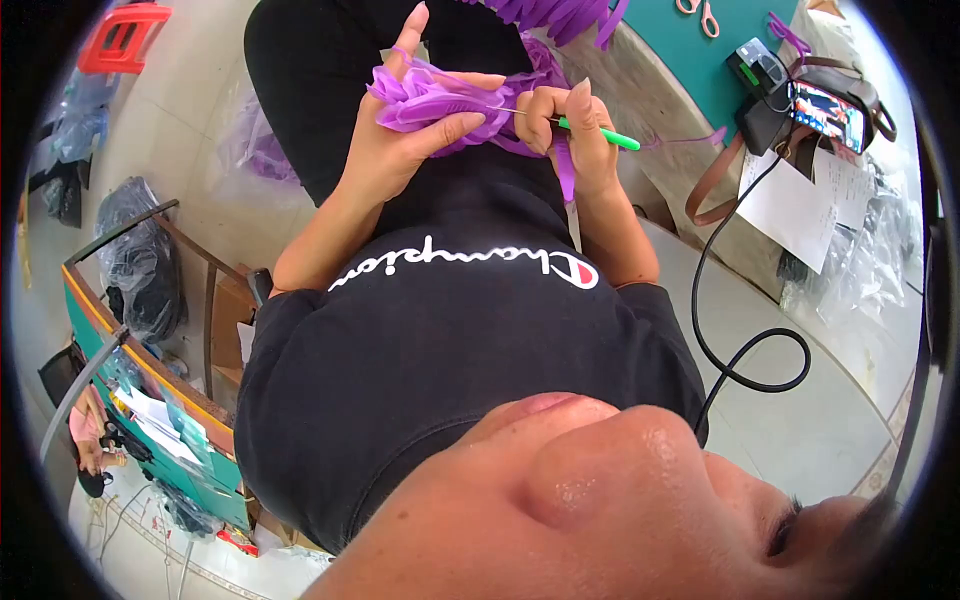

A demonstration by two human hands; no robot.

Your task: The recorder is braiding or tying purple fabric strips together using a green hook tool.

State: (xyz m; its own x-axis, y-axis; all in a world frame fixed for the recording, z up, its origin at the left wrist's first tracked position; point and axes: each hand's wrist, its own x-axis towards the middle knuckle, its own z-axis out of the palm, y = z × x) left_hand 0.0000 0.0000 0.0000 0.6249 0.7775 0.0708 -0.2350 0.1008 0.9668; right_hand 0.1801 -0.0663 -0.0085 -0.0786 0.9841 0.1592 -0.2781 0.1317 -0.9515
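My left hand [405, 145] pinches a bunched, ruffled piece of light purple ribbon [430, 95] between thumb and fingers. Its index finger points up and away, with a purple strand looped round it. Close by on the right, my right hand [578, 135] is closed round a green-handled needle tool [610, 135]. The tool's thin metal shaft runs left into the purple folds, where its tip cannot be made out. More purple ribbon trails behind and below the right hand, over my dark-clothed lap.
On the right, a teal-topped table [665, 50] bears scissors [709, 20] and dark purple strips [560, 15]. Beyond are a lit phone [828, 115], a brown strap [715, 195] and a looping black cable [700, 310]. Leftward stand a red stool [122, 40] and another table [215, 440]; a person [88, 430] sits farther off.
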